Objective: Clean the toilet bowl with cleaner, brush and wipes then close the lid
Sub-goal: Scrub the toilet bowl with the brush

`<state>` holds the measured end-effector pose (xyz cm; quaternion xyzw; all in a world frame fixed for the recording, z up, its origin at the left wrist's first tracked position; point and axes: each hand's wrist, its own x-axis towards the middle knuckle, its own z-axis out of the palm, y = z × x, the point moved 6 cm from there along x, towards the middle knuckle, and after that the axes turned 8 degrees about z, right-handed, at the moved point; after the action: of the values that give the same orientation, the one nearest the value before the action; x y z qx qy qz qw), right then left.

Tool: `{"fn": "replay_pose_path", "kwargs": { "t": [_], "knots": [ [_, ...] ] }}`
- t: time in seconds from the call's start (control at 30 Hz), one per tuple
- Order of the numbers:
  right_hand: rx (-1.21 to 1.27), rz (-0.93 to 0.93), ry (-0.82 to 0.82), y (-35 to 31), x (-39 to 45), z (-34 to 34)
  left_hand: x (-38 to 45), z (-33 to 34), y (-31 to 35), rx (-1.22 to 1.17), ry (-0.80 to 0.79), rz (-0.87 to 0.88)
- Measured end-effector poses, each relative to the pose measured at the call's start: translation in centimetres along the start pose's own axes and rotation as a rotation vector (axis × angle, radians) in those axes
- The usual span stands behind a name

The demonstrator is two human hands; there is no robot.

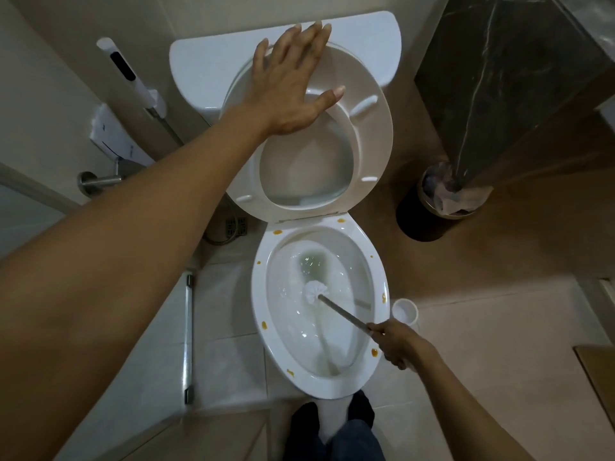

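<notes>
the toilet bowl stands open, orange-brown spots dotted round its rim, the raised seat upright against the tank (lid behind it). the left hand presses flat on the seat, fingers spread. the right hand grips the brush handle, white head down in the bowl's water

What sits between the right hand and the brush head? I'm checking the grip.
Only the brush's grey handle, running from the right hand gripping its end to the white brush head in the bowl, per the head view.
</notes>
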<state>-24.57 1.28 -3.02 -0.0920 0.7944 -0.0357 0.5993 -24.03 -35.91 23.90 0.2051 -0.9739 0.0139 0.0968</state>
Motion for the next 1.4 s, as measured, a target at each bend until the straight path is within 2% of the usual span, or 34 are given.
{"fn": "replay_pose_path", "kwargs": {
  "t": [0.27,0.57,0.87,1.0,1.17,1.3,1.4],
  "knots": [
    [-0.138,-0.050,-0.078,-0.5,-1.6,0.4,0.0,-0.1,0.0,-0.019,0.003,-0.001],
    [0.002,-0.128,0.073,-7.3,1.5,2.2,0.0,0.0,0.0,-0.005,-0.001,0.008],
    [0.166,-0.092,0.272,-3.5,1.4,-0.9,0.0,-0.1,0.0,-0.013,-0.005,0.005],
    [0.194,-0.102,0.265,-4.7,0.8,0.2,0.0,-0.2,0.1,-0.011,-0.002,0.009],
    [0.112,-0.182,0.204,-7.2,0.4,2.1,0.0,-0.1,0.0,0.001,-0.002,0.004],
    [-0.017,-0.111,0.340,-5.2,-0.2,0.2,0.0,-0.2,0.1,0.000,-0.007,0.004],
    [-0.073,-0.087,0.354,-3.0,-0.5,-0.9,-0.1,-0.3,0.2,-0.016,-0.007,-0.005]
  ]
}}
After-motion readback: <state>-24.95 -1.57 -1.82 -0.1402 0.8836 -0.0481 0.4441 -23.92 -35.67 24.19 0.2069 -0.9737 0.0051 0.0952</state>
